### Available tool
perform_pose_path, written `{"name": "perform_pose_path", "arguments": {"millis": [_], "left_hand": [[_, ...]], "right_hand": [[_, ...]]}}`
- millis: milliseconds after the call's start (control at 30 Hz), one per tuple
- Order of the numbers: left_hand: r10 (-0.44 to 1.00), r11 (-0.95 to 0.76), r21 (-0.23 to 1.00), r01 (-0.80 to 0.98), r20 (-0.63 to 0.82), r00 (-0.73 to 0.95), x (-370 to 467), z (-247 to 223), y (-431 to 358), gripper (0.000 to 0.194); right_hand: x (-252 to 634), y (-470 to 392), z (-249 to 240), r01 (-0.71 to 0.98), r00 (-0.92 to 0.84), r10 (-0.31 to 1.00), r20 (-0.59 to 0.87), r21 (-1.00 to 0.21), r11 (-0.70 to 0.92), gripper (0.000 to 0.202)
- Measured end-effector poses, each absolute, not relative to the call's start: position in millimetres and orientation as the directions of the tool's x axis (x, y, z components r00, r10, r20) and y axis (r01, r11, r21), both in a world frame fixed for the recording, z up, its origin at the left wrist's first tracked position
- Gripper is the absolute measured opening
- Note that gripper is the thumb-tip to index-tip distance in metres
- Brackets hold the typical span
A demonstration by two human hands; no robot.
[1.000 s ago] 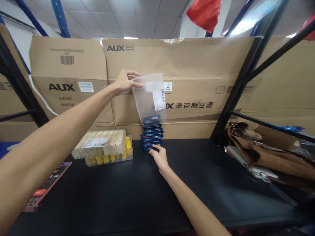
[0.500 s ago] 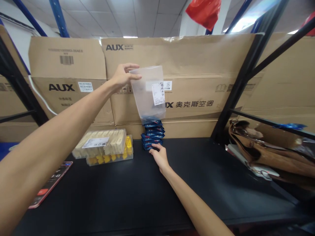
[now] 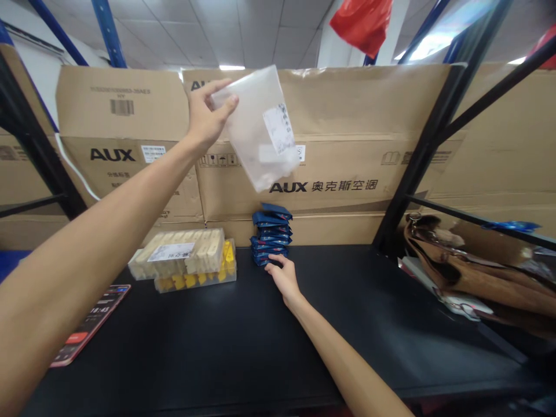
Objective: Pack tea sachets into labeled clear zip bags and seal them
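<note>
My left hand is raised and closed on the top left corner of a clear plastic box with a white label. The box hangs tilted in the air, apart from the packets below, and looks empty. Beneath it stands an uneven stack of small blue packets, the top one slanting. My right hand rests low at the front of the stack, its thumb and fingers gripping the bottom packets. To the left lie two clear boxes, one of cream-coloured packets on top of one of yellow packets.
A phone lies on the black shelf at the left. Cardboard cartons form the back wall. At the right sits a brown bag beside a black metal post. A red bag hangs above.
My left hand has lifted the clear plastic box up off the blue packets and tilted it, leaving the stack uncovered. My right hand has stayed at the base of the stack.
</note>
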State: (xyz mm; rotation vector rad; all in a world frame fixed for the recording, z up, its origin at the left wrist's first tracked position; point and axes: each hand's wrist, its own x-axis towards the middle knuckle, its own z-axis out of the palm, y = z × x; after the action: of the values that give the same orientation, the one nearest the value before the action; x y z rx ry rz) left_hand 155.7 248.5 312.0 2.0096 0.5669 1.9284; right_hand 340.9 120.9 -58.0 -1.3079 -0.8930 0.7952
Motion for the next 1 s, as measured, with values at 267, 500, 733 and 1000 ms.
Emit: {"name": "perform_pose_path", "arguments": {"millis": [267,500,733,1000], "left_hand": [[0.279,-0.94,0.307,0.147,0.942,-0.187,133.3,312.4,244.9,0.041],[0.438,-0.896,0.439,-0.059,0.856,-0.276,136.7,232.6,161.8,0.043],[0.833,-0.553,0.826,-0.11,0.551,-0.054,160.5,69.3,50.8,0.04],[0.386,-0.829,0.138,0.543,0.842,0.376,64.0,27.9,52.3,0.036]], "right_hand": [[341.7,110.9,-36.3,-0.135,0.481,0.876,0.037,-0.984,0.116,0.03],[358.1,50.0,19.8,-0.331,0.508,0.855,0.104,-0.893,0.305,0.041],[364.9,-60.6,17.7,-0.2,0.558,0.82,0.13,-0.937,0.285,0.08],[477.3,-78.6,-3.9,-0.123,0.963,0.267,-0.037,-0.942,0.312,0.041]]}}
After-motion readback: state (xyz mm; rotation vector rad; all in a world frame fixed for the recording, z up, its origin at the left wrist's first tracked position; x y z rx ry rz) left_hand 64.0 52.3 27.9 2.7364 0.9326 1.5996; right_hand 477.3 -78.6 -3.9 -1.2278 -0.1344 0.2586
